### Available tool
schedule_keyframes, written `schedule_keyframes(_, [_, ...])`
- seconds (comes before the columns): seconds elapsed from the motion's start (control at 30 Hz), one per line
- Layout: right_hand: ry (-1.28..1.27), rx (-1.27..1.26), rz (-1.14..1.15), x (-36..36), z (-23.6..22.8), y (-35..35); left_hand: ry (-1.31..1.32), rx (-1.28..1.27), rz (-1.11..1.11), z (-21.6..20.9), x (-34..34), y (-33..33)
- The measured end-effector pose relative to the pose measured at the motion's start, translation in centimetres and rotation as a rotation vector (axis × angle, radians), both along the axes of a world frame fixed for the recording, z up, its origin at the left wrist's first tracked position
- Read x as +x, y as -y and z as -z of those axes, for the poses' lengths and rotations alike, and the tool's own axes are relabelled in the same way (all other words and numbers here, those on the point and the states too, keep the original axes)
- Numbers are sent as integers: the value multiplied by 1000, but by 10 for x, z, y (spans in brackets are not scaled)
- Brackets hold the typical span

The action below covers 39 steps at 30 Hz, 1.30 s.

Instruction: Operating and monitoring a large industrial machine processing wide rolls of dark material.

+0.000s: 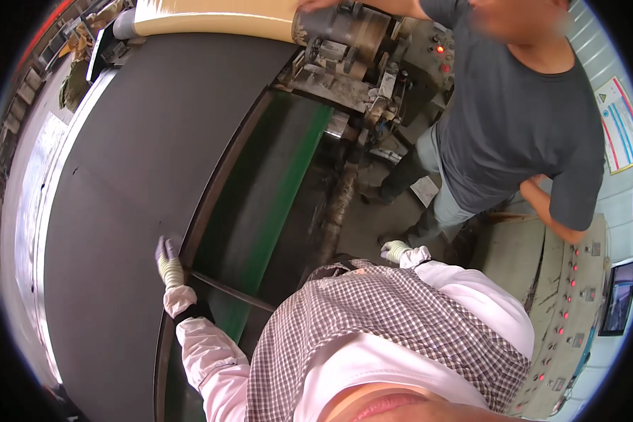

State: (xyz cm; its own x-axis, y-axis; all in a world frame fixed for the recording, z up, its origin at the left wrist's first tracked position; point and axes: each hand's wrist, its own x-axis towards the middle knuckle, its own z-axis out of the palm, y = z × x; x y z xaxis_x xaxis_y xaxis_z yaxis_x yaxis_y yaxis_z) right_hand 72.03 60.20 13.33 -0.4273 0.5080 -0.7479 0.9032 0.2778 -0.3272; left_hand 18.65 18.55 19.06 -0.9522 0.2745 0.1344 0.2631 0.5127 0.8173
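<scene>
My left hand [167, 263], in a pale ribbed work glove, reaches over the right edge of a wide dark grey sheet [119, 176]. Its fingers are stretched out and hold nothing; I cannot tell whether they touch the sheet. Out to the right of my body is my right hand [395, 251], gloved alike and apart from the sheet. Its fingers show only in part, so their state is unclear, and no object shows in it. A thin bar [232, 290] runs from beside my left wrist toward my checked apron [344, 316].
Right of the sheet lies a green-edged belt [292, 190]. A tan roll [218, 17] and roller machinery [344, 63] stand at the far end. A co-worker in a dark shirt [520, 133] stands at right, one hand by the roller. A control cabinet [552, 316] has red lights.
</scene>
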Motion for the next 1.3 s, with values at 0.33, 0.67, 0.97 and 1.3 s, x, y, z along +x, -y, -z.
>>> schedule_keyframes(0.33, [28, -50, 174, 50, 8, -13, 250, -902, -580, 4, 53, 187])
schedule_keyframes(0.67, [-7, -2, 37, 6, 2, -22, -17, -799, -345, -11, 50, 41])
schedule_keyframes(0.97, [36, -61, 72, 21, 15, -31, -62, -812, -172, -27, 35, -82])
schedule_keyframes(1.3, [-57, -29, 115, 13, 10, -34, -86, -646, -245, -8, 1, -5])
